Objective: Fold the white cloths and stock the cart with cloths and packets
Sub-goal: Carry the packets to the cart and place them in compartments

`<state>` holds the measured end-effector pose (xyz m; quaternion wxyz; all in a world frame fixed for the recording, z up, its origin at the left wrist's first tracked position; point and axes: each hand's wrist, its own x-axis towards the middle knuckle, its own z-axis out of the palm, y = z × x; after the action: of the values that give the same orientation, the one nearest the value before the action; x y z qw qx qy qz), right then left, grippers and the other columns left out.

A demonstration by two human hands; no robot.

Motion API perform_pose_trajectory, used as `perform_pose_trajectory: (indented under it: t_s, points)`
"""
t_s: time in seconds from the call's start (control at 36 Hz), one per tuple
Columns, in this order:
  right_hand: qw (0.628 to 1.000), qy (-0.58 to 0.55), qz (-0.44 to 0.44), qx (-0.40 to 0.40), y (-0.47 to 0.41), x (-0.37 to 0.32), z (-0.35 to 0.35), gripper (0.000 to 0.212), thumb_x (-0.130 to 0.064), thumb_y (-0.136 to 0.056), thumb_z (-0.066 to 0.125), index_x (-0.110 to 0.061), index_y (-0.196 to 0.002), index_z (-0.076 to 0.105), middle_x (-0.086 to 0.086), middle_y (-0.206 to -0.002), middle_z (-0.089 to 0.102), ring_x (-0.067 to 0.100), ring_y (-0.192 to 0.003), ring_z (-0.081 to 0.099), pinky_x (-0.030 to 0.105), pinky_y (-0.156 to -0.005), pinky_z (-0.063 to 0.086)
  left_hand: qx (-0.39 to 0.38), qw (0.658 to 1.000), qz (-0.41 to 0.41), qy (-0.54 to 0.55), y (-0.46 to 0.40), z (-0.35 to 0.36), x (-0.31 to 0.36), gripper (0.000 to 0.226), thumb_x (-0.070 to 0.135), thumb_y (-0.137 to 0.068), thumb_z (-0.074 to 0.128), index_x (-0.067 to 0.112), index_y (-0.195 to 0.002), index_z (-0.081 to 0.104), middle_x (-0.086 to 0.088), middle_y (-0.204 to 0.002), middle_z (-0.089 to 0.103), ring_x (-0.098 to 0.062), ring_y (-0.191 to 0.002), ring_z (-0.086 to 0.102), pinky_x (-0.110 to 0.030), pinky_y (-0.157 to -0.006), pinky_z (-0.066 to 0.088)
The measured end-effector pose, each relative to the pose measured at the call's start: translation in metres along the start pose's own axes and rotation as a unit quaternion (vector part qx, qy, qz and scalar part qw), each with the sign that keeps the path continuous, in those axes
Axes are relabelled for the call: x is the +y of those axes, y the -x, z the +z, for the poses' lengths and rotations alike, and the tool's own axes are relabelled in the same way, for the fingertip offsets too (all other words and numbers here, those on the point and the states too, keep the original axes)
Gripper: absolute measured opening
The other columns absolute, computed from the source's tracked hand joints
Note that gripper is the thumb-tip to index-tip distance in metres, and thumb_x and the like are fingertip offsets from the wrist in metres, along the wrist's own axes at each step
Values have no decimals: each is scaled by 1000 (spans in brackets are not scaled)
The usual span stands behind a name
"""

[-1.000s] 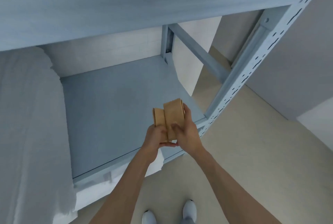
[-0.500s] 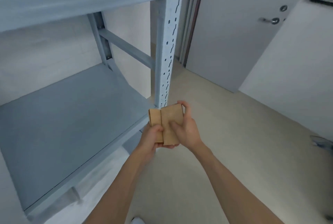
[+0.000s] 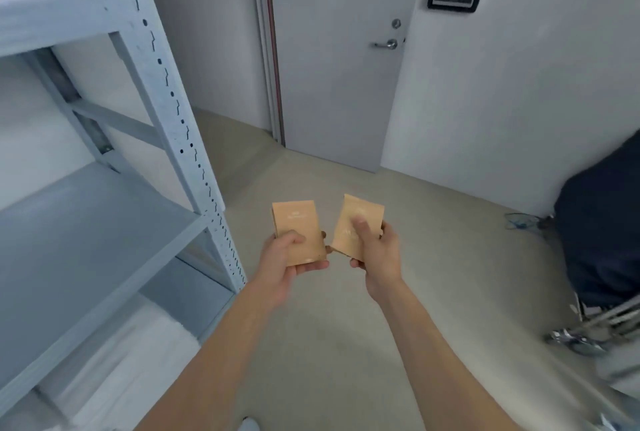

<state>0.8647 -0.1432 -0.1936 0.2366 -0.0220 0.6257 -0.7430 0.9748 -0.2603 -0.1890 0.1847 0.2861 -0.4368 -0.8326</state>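
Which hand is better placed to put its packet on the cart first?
Probably the right hand: its brown packet is nearer the cart at the right edge. The left hand is beside the shelf rack.

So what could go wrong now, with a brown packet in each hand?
1. The left hand and the right hand each hold a brown packet only by its lower part, so the left packet or the right packet might slip and drop to the floor.
2. Both hands are full, so neither may be free to catch a falling packet.
3. The blue wire on the floor could perhaps trip a foot.
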Motion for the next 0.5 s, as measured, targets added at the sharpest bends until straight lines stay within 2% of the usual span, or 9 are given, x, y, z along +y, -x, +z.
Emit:
perform_pose_trajectory:
  t_s: [0.08, 0.22, 0.39, 0.5]
  points:
    - [1000, -20, -13, 17, -3, -14, -36, 40, -29, -93, 66, -6, -123, 54, 9, -100, 64, 21, -74, 62, 26, -41, 42, -19, 1000, -5, -5, 3, 28, -5, 34, 0, -91, 45, -6, -122, 56, -29, -113, 69, -48, -98, 69, -43, -65, 60]
    - [997, -43, -39, 42, -11, -30, -78, 25, -23, -94, 64, -14, -115, 55, 6, -98, 63, 18, -71, 63, 26, -41, 43, -58, 998, -10, -20, -3, 54, -16, 36, -1, -91, 43, -4, -124, 57, -29, -114, 69, -49, -101, 68, -42, -67, 60]
    - [997, -40, -21, 57, -36, -35, -92, 38, -17, -92, 65, -11, -125, 49, 7, -107, 62, 21, -78, 62, 26, -42, 44, -58, 998, -16, 9, -26, 68, -17, 37, -2, -90, 41, -6, -124, 56, -30, -114, 69, -50, -100, 68, -41, -64, 60]
    - [998, -26, -18, 60, -66, -36, -84, 37, -15, -90, 64, -11, -124, 50, 6, -104, 62, 20, -76, 63, 26, -41, 44, -55, 998, -24, 34, -55, 70, -14, 37, -2, -90, 40, -7, -122, 56, -29, -114, 69, -49, -99, 69, -39, -64, 61]
